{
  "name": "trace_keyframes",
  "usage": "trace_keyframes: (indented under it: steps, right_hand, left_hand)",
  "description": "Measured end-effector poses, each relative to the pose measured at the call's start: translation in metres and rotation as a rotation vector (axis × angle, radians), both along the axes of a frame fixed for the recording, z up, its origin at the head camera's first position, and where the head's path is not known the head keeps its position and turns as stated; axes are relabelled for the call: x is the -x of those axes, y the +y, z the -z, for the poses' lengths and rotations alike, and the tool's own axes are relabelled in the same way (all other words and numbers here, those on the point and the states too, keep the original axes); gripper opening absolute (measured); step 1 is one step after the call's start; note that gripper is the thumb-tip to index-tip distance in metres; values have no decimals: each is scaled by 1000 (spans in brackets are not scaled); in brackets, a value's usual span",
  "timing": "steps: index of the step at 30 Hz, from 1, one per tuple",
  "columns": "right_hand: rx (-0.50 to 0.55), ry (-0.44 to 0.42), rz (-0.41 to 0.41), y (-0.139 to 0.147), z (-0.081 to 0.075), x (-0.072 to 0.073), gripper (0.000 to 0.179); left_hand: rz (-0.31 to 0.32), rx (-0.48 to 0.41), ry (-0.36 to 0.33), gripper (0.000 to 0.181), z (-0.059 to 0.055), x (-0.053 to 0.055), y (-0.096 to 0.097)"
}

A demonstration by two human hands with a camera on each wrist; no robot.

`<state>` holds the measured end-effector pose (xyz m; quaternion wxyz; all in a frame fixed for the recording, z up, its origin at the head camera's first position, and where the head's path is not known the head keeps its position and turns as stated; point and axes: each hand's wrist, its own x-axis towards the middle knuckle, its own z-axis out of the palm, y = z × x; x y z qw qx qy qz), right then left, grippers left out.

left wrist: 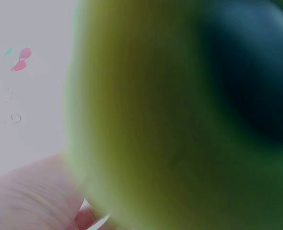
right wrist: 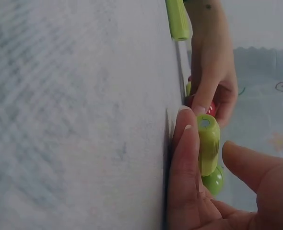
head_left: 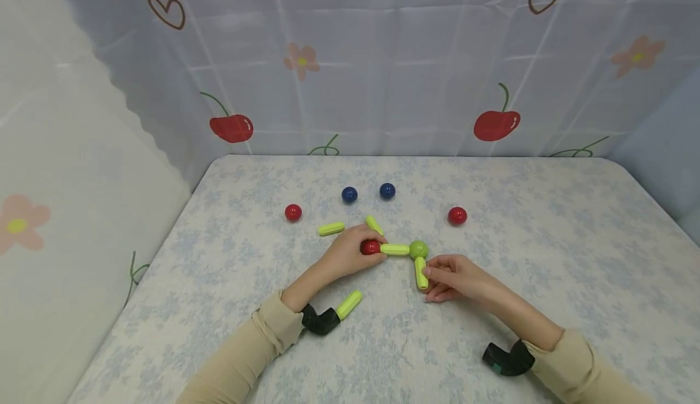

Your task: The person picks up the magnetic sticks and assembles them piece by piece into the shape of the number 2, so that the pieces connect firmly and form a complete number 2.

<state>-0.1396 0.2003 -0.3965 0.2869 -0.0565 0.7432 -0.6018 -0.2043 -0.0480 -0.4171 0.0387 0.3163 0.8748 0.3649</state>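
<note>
My left hand (head_left: 348,251) grips a red ball (head_left: 370,246) with fingers and thumb. A yellow-green building rod (head_left: 395,249) runs from that ball to a green ball (head_left: 418,249). From the green ball a second rod (head_left: 421,273) points towards me; its free end shows a grey disc in the right wrist view. My right hand (head_left: 454,278) is beside this rod. In that view its fairly straight fingers (right wrist: 183,177) lie along one side, and the thumb stands slightly off the other. A large blurred yellow-green shape (left wrist: 146,115) covers most of the left wrist view.
Beyond the hands lie two blue balls (head_left: 349,195), a red ball (head_left: 293,212) to the left and another (head_left: 457,215) to the right. Loose rods lie at the left hand's far side (head_left: 331,228) and near its wrist (head_left: 349,304). A printed curtain (head_left: 372,64) hangs behind the table.
</note>
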Motion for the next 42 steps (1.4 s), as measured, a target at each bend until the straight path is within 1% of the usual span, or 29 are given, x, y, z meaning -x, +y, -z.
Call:
trace_keyframes:
  steps: [3,8,12,15,17,18,20,21,23,25,27,28,30,31,33,35,39,42]
  right_hand:
    - [-46,3,14,-2,0,3,44]
    - [-128,30,33,-6,-1,6,34]
    - [-142,17,42,-7,-2,7,30]
    - [-145,5,57,-7,-2,6,31]
    - [-145,-2,69,-7,-2,6,33]
    - [-147,-8,74,-7,-1,6,33]
    - [-147,-16,83,-7,-1,7,34]
    - [-147,-21,86,-7,-1,7,35]
    - [-142,-26,82,-7,-1,7,35]
    - [-133,-31,75,-6,-1,8,35]
    - [-118,-43,64,-5,-1,8,35]
    - [-110,-51,58,-4,-1,8,35]
    - [-90,-68,46,-2,-1,8,35]
    - [-79,-78,40,-1,-1,8,35]
    - [-60,-97,33,0,-2,9,35]
    - [-41,-122,36,1,-1,9,35]
    - [-19,-151,40,3,-1,11,36]
    - [-13,-154,36,4,0,11,35]
  left_hand:
    - [1,-4,1,21,-1,0,0]
    - [1,-10,2,21,-2,-1,0]
    - [15,-3,7,22,-4,-2,-1]
    - [30,25,4,26,-9,-3,-4]
    - [29,47,-2,29,-15,-3,-9]
    - [18,57,-2,30,-19,-2,-13]
    - [-19,73,15,33,-27,3,-23]
    - [-50,78,29,33,-31,6,-30]
    - [-135,97,82,33,-36,14,-46]
    - [-244,132,136,35,-40,22,-64]
    - [-349,194,174,38,-41,29,-82]
    - [-390,239,188,40,-40,32,-90]
    - [-444,327,192,44,-39,36,-102]
    - [-455,370,187,44,-38,38,-107]
    - [-448,431,167,44,-35,40,-114]
    - [-437,447,138,41,-33,41,-117]
    - [-441,411,94,37,-32,39,-118]
    - [-455,343,93,36,-33,35,-118]
